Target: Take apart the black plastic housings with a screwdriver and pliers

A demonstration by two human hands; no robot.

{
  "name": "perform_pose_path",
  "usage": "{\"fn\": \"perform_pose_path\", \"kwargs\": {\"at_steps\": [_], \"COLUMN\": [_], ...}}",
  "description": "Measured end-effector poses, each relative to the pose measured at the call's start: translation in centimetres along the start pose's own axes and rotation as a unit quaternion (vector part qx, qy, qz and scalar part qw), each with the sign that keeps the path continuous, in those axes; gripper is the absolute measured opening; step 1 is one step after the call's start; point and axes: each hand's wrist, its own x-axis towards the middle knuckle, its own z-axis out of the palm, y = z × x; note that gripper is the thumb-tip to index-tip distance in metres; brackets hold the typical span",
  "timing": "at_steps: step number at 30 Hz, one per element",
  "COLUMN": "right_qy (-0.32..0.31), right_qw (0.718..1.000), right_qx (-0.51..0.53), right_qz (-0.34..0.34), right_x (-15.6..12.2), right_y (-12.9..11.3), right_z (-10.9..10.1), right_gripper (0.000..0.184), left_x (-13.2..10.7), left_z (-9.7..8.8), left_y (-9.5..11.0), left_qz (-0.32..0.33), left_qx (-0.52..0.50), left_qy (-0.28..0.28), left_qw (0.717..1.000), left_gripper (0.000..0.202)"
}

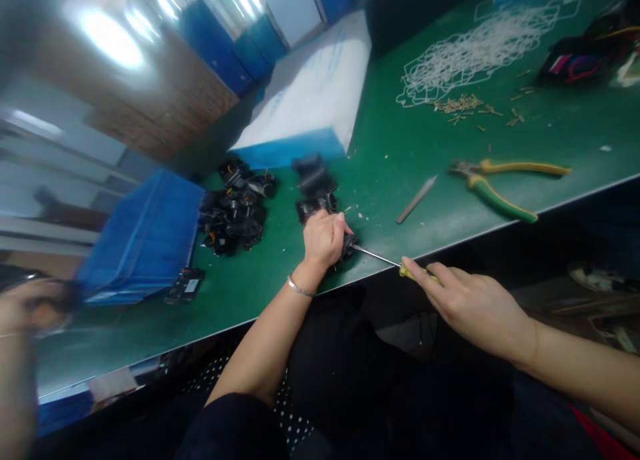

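A dark sleeve [227, 428], cut off, is nearest. The left hand [323, 239] clamps a mostly hidden black part [349, 247] at the table's [250, 283] near edge; apart, the right hand [475, 310] grips a screwdriver [404, 271], tip obscured.

A green bench top [380, 127] is seen running obliquely from near left to far right, its near edge bounded by a pale strip. At far left, blurred, a brown surface [165, 93] is crossed by fine lines; cartons and panelling cannot be told apart. Blue panels [210, 40] are set to its right, followed by a pale panel [290, 7]. Pale bands [65, 157] are noted at left. Strong glare is produced by a bright oval light [113, 40]. The space under the bench is dimly lit.
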Motion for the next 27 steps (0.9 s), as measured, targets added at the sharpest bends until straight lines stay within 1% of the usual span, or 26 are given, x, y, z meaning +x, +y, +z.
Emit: {"fn": "perform_pose_path", "kwargs": {"at_steps": [2,3,4,5,6,7,8,9,10,11,12,13,14,16,17,18,19,20,22,24,25,26,27], "right_qy": [-0.001,-0.007,-0.017,-0.033,-0.054,-0.074,-0.092,-0.105,-0.109,-0.109,-0.106,-0.106,-0.113,-0.152,-0.175,-0.190,-0.195,-0.192,-0.177,-0.175,-0.174,-0.163,-0.142], "right_qw": [0.999,0.996,0.986,0.966,0.930,0.875,0.803,0.722,0.643,0.571,0.511,0.463,0.422,0.357,0.336,0.328,0.332,0.347,0.401,0.471,0.516,0.574,0.643], "right_qx": [0.035,0.080,0.149,0.238,0.345,0.460,0.571,0.665,0.738,0.790,0.825,0.846,0.858,0.869,0.871,0.871,0.870,0.868,0.856,0.826,0.801,0.766,0.719], "right_qz": [0.026,0.046,0.069,0.091,0.111,0.129,0.144,0.158,0.176,0.195,0.217,0.243,0.269,0.306,0.313,0.314,0.307,0.297,0.275,0.256,0.249,0.239,0.221], "right_x": [0.0,0.1,0.1,0.1,0.1,0.0,-0.1,-0.2,-0.4,-0.5,-0.6,-0.6,-0.6,-0.5,-0.4,-0.3,-0.2,-0.1,0.0,0.0,0.0,-0.1,-0.2], "right_y": [-0.1,-0.1,-0.1,0.0,0.2,0.4,0.6,0.8,0.9,1.1,1.1,1.2,1.2,1.1,1.0,1.0,0.8,0.7,0.2,-0.4,-0.7,-1.0,-1.1], "right_z": [-0.4,-0.6,-0.9,-1.2,-1.5,-1.8,-2.0,-2.1,-2.1,-2.0,-1.7,-1.4,-1.0,-0.4,-0.3,-0.3,-0.4,-0.6,-1.1,-1.2,-1.0,-0.7,-0.3], "right_gripper": [0.061,0.058,0.057,0.056,0.055,0.055,0.054,0.053,0.051,0.050,0.048,0.046,0.043,0.038,0.035,0.033,0.032,0.032,0.038,0.048,0.052,0.055,0.057], "left_x": [0.0,-0.1,-0.1,-0.1,-0.2,-0.2,-0.2,-0.3,-0.3,-0.3,-0.2,-0.2,-0.2,-0.2,-0.1,-0.1,-0.1,-0.1,0.0,0.0,0.0,0.0,0.0], "left_z": [0.0,0.0,0.0,0.0,0.0,0.0,0.0,0.0,0.0,-0.1,-0.1,-0.1,-0.1,-0.1,-0.1,-0.1,0.0,0.0,0.0,0.1,0.1,0.0,0.0], "left_y": [0.0,0.0,0.0,0.0,0.1,0.1,0.1,0.1,0.1,0.2,0.2,0.2,0.3,0.3,0.3,0.3,0.3,0.3,0.2,0.2,0.2,0.2,0.2], "left_qz": [0.006,0.009,0.012,0.013,0.013,0.013,0.012,0.012,0.013,0.016,0.018,0.021,0.023,0.024,0.023,0.022,0.022,0.022,0.021,0.019,0.017,0.016,0.015], "left_qx": [0.001,0.001,0.001,0.001,0.001,0.002,0.002,0.002,0.002,0.001,0.001,0.001,0.001,0.005,0.008,0.010,0.013,0.015,0.018,0.024,0.028,0.031,0.033], "left_qy": [0.001,0.003,0.004,0.006,0.007,0.008,0.008,0.009,0.009,0.010,0.010,0.010,0.010,0.011,0.012,0.013,0.014,0.013,0.010,0.003,0.001,-0.002,-0.003], "left_qw": [1.000,1.000,1.000,1.000,1.000,1.000,1.000,1.000,1.000,1.000,1.000,1.000,1.000,1.000,1.000,1.000,1.000,1.000,1.000,1.000,0.999,0.999,0.999], "left_gripper": [0.062,0.061,0.061,0.061,0.060,0.060,0.060,0.060,0.060,0.060,0.060,0.060,0.061,0.061,0.061,0.061,0.061,0.060,0.060,0.060,0.060,0.061,0.061]}}
